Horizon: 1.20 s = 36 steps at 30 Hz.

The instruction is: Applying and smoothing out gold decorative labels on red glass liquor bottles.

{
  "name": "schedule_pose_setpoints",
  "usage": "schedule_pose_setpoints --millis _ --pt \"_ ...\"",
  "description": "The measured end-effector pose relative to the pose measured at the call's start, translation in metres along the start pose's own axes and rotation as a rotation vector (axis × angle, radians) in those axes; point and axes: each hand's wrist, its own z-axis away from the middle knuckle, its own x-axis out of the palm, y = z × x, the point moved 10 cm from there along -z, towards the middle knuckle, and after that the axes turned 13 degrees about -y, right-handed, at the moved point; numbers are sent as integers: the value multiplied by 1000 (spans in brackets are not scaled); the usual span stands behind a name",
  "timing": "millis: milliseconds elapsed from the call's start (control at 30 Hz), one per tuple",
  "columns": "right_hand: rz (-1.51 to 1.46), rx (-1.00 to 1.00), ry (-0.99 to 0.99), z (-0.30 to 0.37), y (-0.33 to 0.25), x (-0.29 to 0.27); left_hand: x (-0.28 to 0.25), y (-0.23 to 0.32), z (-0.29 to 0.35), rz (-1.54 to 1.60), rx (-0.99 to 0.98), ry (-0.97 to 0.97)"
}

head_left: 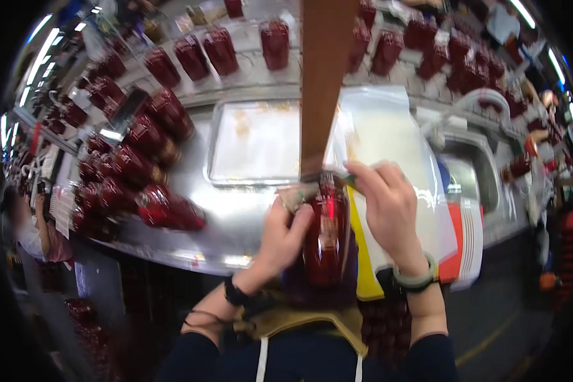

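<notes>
A glossy dark-red vase (325,248) with a narrow neck stands upright close in front of me, between my hands. My left hand (281,235) is at the left of its neck, thumb and fingers closed on a small crumpled pale cloth (293,198). On the other side, my right hand (390,207) is raised beside the neck with thumb and fingertips pinched together. Something thin and dark seems to run from those fingertips toward the neck, but it is too small and blurred to name. The base of the vase rests on something dark.
A brown upright post (325,83) rises right behind the vase. Left of it lies a shallow white-lined tray (254,146) on the metal table (229,223). Several red vases (162,207) lie stacked at left; more stand behind. White sheeting (388,127) and a sink (484,165) are at right.
</notes>
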Motion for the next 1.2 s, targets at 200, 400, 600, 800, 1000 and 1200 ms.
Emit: schedule_pose_setpoints --millis 200,400,600,800,1000,1200 --pt "-616 95 35 -47 -46 -81 20 -25 0 247 -156 57" --pt "-670 -70 27 -103 -79 -126 29 -31 -22 398 -168 34" --pt "-929 -116 196 -165 0 -143 38 -36 -22 516 -189 4" --pt "-881 -5 -271 -240 42 -125 39 -35 -17 471 -166 2" --pt "-513 80 -428 -297 42 -72 39 -34 -20 474 -161 -21" --pt "-451 97 -404 -312 37 -81 35 -40 -20 434 -138 1"
